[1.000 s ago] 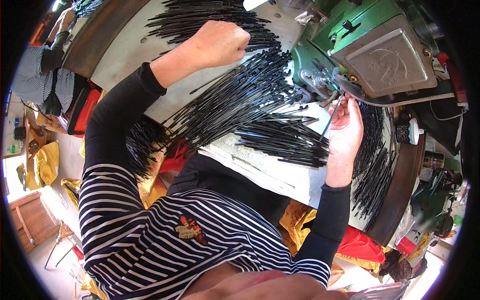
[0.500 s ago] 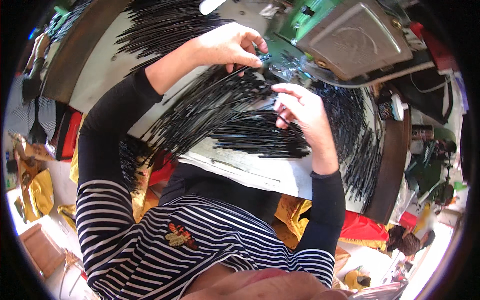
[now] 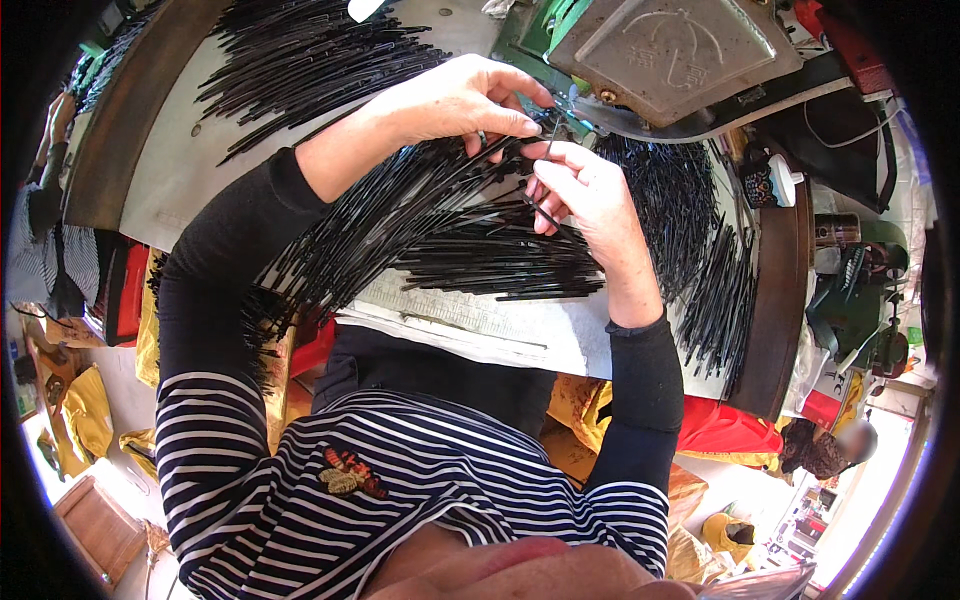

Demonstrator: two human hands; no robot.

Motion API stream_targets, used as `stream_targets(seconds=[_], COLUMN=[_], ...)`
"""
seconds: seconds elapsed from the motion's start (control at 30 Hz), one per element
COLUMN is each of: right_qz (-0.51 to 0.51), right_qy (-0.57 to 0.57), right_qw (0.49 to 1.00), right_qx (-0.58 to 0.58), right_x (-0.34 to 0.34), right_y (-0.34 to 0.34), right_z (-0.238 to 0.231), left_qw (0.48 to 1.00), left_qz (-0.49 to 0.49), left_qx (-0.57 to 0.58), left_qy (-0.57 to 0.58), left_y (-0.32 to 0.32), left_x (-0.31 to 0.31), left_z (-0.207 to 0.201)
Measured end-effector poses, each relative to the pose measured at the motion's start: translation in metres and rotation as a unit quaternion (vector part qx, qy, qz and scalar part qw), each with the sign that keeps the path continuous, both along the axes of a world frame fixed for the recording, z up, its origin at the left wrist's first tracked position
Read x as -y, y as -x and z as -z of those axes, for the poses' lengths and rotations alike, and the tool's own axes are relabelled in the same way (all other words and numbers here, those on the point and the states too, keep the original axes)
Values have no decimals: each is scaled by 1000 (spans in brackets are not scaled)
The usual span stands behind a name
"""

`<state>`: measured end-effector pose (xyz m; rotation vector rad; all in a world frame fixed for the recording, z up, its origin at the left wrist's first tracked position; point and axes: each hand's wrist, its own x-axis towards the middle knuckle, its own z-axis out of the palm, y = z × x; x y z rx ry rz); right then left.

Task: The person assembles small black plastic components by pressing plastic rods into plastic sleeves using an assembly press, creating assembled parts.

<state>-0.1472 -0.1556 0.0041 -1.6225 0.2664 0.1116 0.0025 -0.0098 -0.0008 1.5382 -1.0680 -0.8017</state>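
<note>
My left hand point(image 3: 470, 105) is bent over the heap, its thumb and forefinger closed around the end of a thin black rod beside the machine. My right hand point(image 3: 585, 195) is just below and to the right, fingers curled. A slim black rod point(image 3: 551, 142) rises from its fingertips toward the machine, and a short dark length point(image 3: 541, 212) crosses its lower fingers. Under both hands lies a loose heap of thin black rods point(image 3: 370, 220), some with bent or looped ends. Where the fingertips meet the machine, fine detail is blurred.
A green machine with a grey metal cover point(image 3: 670, 55) stands at the far side. More rods form a bundle point(image 3: 310, 60) at far left and a pile point(image 3: 665, 215) at right. Wooden edges point(image 3: 775, 300) border the pale tabletop point(image 3: 170, 190). A patterned cup point(image 3: 770, 182) stands at right.
My right hand has moved up and left, close to my left hand, and a rod now stands up from its fingertips. The whole view has shifted slightly.
</note>
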Motion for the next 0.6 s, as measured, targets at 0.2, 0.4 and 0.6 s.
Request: stream_targets(seconds=[0.2, 0.4, 0.6], right_qz=[18, 20, 17], right_qy=[-6, -13, -6], right_qw=[1000, 1000, 1000], right_qx=[8, 5, 1], right_x=[1, 2, 4], right_y=[3, 1, 2], right_z=[-3, -3, -3], left_qw=[1000, 1000, 1000], left_qz=[-12, -4, -9], left_qx=[2, -14, 11], left_qy=[18, 17, 4], left_y=[-1, -1, 3], left_x=[3, 6, 6], left_z=[2, 4, -1])
